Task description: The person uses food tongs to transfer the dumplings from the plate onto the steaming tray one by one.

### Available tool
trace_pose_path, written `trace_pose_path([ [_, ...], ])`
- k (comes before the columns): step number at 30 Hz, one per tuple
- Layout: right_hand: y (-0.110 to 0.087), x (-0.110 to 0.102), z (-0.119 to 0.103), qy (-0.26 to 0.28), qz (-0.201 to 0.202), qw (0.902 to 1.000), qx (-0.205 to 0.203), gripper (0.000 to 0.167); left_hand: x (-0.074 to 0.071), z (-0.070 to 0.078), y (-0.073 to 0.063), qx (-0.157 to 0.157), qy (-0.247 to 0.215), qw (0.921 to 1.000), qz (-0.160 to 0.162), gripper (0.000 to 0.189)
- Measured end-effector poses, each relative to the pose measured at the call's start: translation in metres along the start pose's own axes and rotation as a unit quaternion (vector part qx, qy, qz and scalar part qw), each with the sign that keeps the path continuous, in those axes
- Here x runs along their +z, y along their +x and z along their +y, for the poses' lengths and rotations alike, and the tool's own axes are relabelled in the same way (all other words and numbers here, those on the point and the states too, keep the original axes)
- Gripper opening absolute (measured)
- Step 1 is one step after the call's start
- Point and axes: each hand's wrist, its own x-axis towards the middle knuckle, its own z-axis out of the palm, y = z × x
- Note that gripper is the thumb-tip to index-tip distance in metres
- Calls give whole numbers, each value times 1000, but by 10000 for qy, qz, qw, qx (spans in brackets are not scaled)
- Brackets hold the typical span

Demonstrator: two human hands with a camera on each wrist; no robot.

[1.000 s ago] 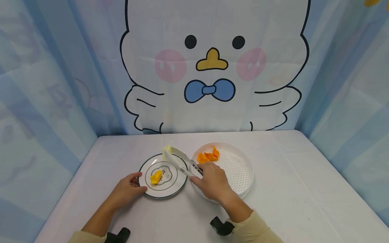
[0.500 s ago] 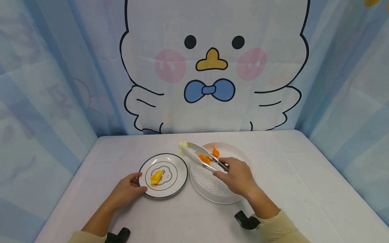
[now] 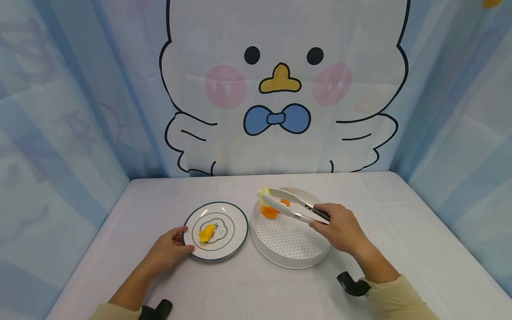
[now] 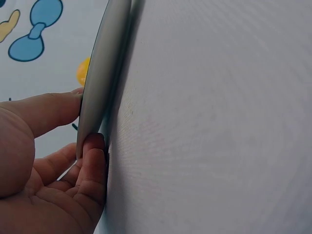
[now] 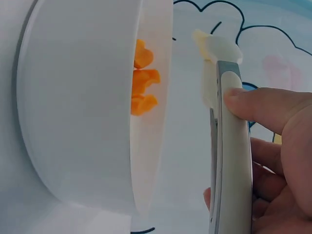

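Note:
My left hand [image 3: 169, 247] pinches the left rim of a white, dark-edged plate [image 3: 237, 218]; in the left wrist view the thumb lies over the rim and fingers curl beneath. A yellow piece of food [image 3: 206, 233] rests near the plate's middle. With my right hand [image 3: 339, 227] I grip pale-tipped tongs [image 3: 285, 207], their tips pointing left. A pale yellow-green piece [image 3: 263, 194] is between the tips, over the far left side of a round white tray with a dimpled or perforated floor [image 3: 292, 263]. Several orange pieces [image 5: 145, 80] lie inside, partly behind the tongs in the head view.
A white cloth covers the table [image 3: 400, 249]. Plate and tray stand side by side with a narrow gap. Behind the far edge hangs a curtain [image 3: 280, 151] with a cartoon bird, and blue curtains close both sides. Black wrist cameras [image 3: 354, 284] stick out from the sleeves.
The right hand has carried the tongs and the pale piece rightward from above the plate to above the tray. My left hand stays on the plate's rim.

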Motion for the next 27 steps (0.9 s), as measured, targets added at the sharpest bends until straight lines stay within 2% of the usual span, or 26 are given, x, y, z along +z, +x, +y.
trace_pose_path([
  [7, -5, -16, 22, -213, -6, 9998, 34, 46, 0, 1, 0, -7, 29, 10000, -21, 72],
  [16, -9, -26, 48, -544, -131, 9982, 195, 49, -1, 0, -1, 0, 22, 10000, -6, 71],
  [27, -6, -28, 56, -737, -320, 9959, 416, 50, 0, 0, 1, -127, 26, 9999, 0, 72],
])
